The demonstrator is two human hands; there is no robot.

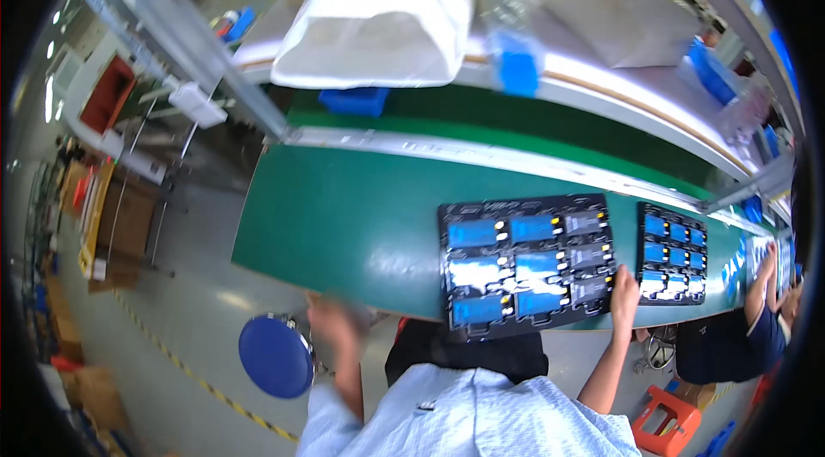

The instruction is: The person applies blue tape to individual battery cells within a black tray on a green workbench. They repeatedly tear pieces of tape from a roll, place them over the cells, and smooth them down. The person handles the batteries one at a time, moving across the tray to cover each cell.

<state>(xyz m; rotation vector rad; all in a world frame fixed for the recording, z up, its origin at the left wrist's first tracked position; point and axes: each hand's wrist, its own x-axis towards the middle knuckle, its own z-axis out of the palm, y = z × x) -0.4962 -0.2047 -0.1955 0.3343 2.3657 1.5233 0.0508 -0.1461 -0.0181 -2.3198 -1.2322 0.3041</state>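
A black plastic tray lies on the green tabletop in front of me, its near edge reaching past the table's front edge. Rows of flat rectangular pieces sit in it: blue ones in the left and middle columns, dark grey ones in the right column. My right hand grips the tray's right edge. Off to the left, at the table's front edge by a round blue stool, my left hand is smeared by motion. Its fingers cannot be made out, nor whether they hold anything.
Further right, a second black tray of blue pieces lies on the green table. Another person sits beyond it. Above the table's back runs a shelf bearing a white bag. An orange stool stands lower right.
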